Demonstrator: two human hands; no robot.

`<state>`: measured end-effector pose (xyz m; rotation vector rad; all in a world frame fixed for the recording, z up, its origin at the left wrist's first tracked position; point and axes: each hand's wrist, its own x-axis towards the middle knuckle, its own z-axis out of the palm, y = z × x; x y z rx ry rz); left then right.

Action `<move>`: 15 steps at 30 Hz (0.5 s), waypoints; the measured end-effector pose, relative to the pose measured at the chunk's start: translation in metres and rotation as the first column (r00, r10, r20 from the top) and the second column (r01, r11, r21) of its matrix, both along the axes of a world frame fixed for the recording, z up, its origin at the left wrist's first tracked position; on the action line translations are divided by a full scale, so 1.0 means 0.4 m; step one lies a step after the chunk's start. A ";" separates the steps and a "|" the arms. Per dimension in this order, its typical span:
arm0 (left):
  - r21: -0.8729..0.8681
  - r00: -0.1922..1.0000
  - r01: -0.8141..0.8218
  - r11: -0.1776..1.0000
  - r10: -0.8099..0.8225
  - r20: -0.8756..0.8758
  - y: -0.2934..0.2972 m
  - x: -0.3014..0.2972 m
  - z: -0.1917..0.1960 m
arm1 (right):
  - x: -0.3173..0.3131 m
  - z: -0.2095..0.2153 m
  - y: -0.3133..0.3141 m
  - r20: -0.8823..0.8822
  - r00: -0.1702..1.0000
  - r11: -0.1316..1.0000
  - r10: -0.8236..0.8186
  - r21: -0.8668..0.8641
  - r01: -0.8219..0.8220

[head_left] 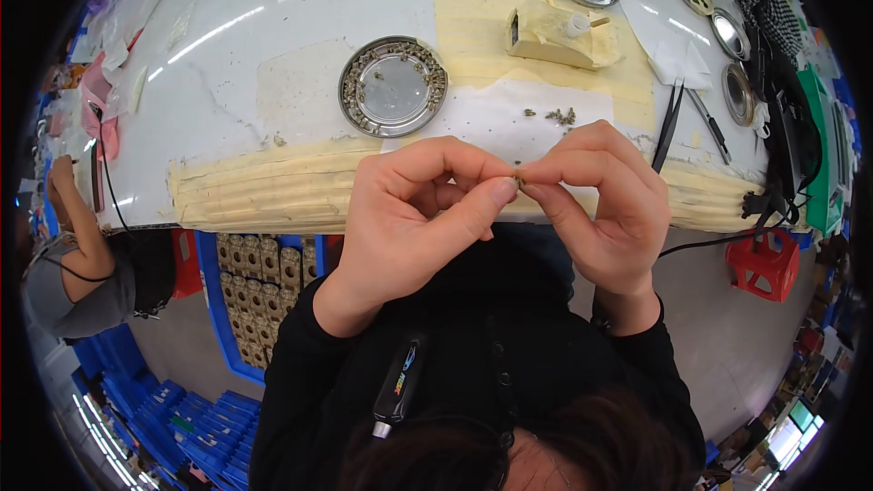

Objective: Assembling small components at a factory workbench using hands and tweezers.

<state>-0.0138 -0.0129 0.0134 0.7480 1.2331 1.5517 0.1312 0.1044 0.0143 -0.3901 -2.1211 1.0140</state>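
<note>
Tiny dark part [518,181] between fingertips

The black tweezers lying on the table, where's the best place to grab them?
Probably around the middle of the two long legs of the tweezers, coming down from above. They lie flat on the white table, points toward the near edge, so the thin legs are easy to pinch from both sides. Both hands are busy now pinching a tiny part.

tiny part [518,181] mostly hidden between pinching fingers [496,189], small loose bits [561,115] on paper too small to tell
</note>
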 end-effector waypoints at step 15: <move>-0.118 0.993 0.014 0.993 0.000 0.119 0.003 0.000 0.004 | -0.003 -0.006 0.002 0.016 1.000 0.999 0.014 0.029 -0.014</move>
